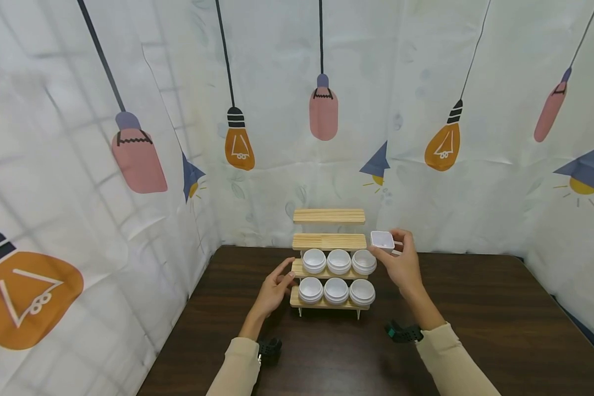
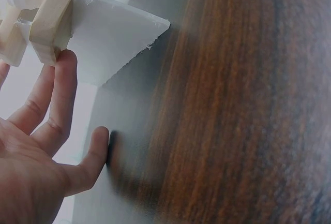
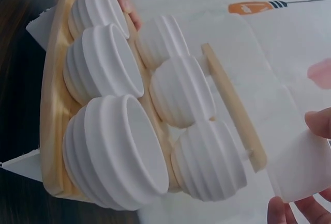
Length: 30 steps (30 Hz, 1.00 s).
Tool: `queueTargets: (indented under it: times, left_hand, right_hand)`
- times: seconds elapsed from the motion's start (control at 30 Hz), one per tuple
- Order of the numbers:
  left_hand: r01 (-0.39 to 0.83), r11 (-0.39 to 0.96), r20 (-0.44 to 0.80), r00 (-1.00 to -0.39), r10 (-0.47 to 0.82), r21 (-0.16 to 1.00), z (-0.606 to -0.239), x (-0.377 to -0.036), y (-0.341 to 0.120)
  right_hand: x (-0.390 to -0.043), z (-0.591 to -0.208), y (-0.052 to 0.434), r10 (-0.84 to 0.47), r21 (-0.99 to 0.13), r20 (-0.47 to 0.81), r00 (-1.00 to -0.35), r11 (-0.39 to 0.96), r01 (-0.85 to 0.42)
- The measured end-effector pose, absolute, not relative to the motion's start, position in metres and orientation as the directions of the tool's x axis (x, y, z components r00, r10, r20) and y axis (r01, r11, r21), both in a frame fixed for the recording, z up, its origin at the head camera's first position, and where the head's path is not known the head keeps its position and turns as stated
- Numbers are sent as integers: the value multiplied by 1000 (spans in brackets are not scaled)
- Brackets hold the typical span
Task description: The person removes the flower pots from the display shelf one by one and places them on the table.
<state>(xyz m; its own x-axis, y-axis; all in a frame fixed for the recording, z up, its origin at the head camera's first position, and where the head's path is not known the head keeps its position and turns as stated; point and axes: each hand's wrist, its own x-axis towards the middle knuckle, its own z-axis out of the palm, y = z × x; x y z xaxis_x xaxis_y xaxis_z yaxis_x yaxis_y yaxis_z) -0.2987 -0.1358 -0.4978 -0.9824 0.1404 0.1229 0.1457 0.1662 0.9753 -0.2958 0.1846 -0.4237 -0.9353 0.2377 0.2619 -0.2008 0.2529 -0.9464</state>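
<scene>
A tiered wooden stand [image 1: 329, 242] with white end supports [image 2: 111, 32] bears several white round ribbed cups [image 1: 336, 290] on its two lower steps. On its left side, my left hand [image 1: 271, 291] touches the ends of the wooden steps. The left wrist view shows a fingertip [image 2: 66, 57] against one step end, with another finger clear of the wood. My right hand [image 1: 405, 267] pinches a small white square cup [image 1: 382, 241] between thumb and fingers, just right of the second step from the top. That square cup [image 3: 300, 171] appears upside of nothing else in the right wrist view.
The dark brown wooden table [image 1: 455, 308] reaches out on both sides of the stand. A pale curtain [image 1: 277, 66] printed with hanging lamps and bulbs closes off the back and left. The two upper steps, including the top one [image 1: 329, 216], carry no cups.
</scene>
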Motion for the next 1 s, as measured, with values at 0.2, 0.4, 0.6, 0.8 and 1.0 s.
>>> queueTargets:
  times: [0.2,0.4,0.6,0.8,1.0]
  left_hand:
    - [152,170,129,-981,142,974,-498,-299,-136]
    - [150,165,128,-982,135,975,-499,-299,-135]
    - [150,169,130,-983,127,974,-500,-299,-135]
    - [150,173,129,-983,130,973,-500,-300,-135]
    - [149,173,125,-982,144,974,-499,-300,-136]
  right_hand:
    - [-294,-429,191,255,-947,255,-933,261,-187]
    - [-291,-431,197,262,-955,230,-937,247,-165]
    - [-289,-435,202,255,-961,214,-943,227,-157]
    - [-289,-446,209,265,-956,209,-941,259,-140]
    - [-287,-456,215,283,-953,186,-941,286,-103]
